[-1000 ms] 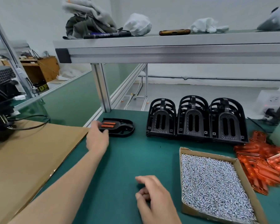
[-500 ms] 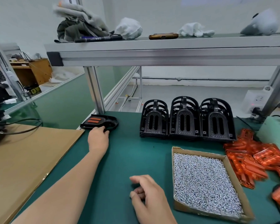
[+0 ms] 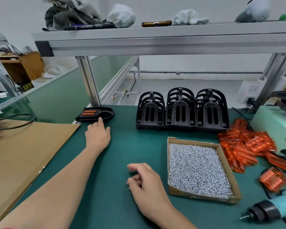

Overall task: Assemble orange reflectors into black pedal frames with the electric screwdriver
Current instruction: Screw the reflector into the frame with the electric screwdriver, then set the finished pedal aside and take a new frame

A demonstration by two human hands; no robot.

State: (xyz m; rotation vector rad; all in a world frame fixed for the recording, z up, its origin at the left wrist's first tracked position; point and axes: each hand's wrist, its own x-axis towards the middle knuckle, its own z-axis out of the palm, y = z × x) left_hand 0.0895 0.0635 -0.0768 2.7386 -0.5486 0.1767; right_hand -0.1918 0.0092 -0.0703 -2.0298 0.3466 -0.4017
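Left hand (image 3: 97,135) — fingers straight, index tip touching assembled pedal (image 3: 96,114), far left of screw box (image 3: 196,195). Right hand (image 3: 144,180) — loosely curled, empty, just left of box.

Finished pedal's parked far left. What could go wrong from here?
1. The finished pedal sits right at the far-left edge of the green mat. The left hand touches it with its fingertips, and one more nudge might tip it off.
2. The open screw box lies between the right hand and the electric screwdriver. A hasty reach could clip it and spill screws.
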